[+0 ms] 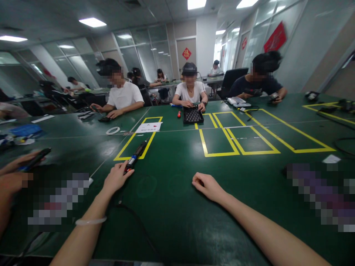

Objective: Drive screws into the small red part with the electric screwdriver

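Observation:
My left hand point(118, 179) lies on the green table point(177, 221) with its fingers closed around the rear end of an electric screwdriver point(135, 153). The tool is dark with a blue band, and its thin tip points away from me into a yellow-taped rectangle point(151, 146). A red part shows beside my thumb. To the right, my right hand point(208, 186) rests on the table, loosely curled, with nothing visible in it. A black cable point(133, 212) runs near my left wrist toward the table's front edge.
Across the table a person works at a black tray point(193, 115) of small parts, with a red-handled item point(179, 114) beside it. A white sheet point(149, 127) and a tape roll point(112, 130) lie left of centre. At far left, a neighbour's hand holds a dark tool point(36, 159).

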Demonstrator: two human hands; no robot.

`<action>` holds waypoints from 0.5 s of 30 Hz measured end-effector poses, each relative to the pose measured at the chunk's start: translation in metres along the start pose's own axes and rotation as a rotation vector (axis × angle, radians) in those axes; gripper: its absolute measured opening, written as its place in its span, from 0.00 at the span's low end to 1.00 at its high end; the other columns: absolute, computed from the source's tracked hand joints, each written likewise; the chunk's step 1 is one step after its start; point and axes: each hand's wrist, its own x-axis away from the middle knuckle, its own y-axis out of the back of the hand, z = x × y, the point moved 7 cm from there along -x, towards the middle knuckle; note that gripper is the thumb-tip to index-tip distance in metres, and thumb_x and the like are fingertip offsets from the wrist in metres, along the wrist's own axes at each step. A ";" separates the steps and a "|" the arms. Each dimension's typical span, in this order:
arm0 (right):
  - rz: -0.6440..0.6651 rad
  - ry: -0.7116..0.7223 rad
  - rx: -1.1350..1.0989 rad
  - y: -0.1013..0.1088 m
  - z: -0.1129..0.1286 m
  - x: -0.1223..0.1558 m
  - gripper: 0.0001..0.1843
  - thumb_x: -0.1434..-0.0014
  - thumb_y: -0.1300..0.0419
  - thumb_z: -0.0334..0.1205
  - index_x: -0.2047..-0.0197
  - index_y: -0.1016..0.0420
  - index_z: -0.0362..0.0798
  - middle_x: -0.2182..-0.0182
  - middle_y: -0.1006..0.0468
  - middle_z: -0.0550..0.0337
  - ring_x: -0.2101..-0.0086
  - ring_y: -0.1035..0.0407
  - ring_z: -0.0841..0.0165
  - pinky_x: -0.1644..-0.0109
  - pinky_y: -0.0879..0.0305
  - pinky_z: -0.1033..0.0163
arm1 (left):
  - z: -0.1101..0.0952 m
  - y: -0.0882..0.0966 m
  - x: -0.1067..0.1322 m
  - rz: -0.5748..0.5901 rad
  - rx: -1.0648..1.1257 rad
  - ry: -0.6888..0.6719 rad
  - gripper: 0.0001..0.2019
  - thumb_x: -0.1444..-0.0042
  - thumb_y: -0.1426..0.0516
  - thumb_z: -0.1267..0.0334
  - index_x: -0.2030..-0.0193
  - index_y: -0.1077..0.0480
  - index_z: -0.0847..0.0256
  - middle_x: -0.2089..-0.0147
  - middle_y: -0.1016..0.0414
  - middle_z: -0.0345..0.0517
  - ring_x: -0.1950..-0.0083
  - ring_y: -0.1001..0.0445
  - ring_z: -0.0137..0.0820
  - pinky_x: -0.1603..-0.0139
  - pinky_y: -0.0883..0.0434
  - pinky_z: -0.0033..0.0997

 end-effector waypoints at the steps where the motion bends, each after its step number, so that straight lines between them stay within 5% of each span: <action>1: 0.001 -0.002 0.003 0.000 0.001 0.000 0.06 0.39 0.45 0.35 0.68 0.33 0.47 0.76 0.33 0.66 0.74 0.38 0.72 0.68 0.45 0.68 | 0.011 0.000 -0.004 0.006 -0.001 0.029 0.35 0.41 0.58 0.42 0.33 0.48 0.63 0.37 0.43 0.60 0.40 0.39 0.50 0.43 0.38 0.46; 6: 0.003 0.005 0.007 0.001 0.001 0.000 0.05 0.39 0.45 0.34 0.68 0.33 0.47 0.76 0.33 0.66 0.74 0.37 0.72 0.68 0.45 0.68 | 0.034 0.012 -0.006 -0.007 -0.010 0.128 0.35 0.42 0.58 0.41 0.36 0.44 0.66 0.40 0.39 0.64 0.43 0.35 0.52 0.49 0.35 0.46; 10: 0.002 0.007 0.005 0.001 0.001 0.000 0.06 0.39 0.45 0.34 0.69 0.32 0.47 0.76 0.33 0.65 0.74 0.38 0.72 0.68 0.44 0.68 | 0.022 0.033 0.008 -0.174 -0.038 0.174 0.28 0.41 0.57 0.45 0.45 0.37 0.66 0.48 0.33 0.62 0.49 0.30 0.47 0.56 0.32 0.41; 15: 0.010 -0.004 0.011 -0.001 0.000 -0.001 0.06 0.39 0.45 0.35 0.69 0.32 0.47 0.76 0.32 0.65 0.74 0.37 0.71 0.68 0.44 0.68 | -0.003 0.049 0.014 -0.190 -0.105 0.200 0.23 0.39 0.58 0.49 0.56 0.32 0.65 0.50 0.31 0.61 0.53 0.29 0.48 0.60 0.32 0.41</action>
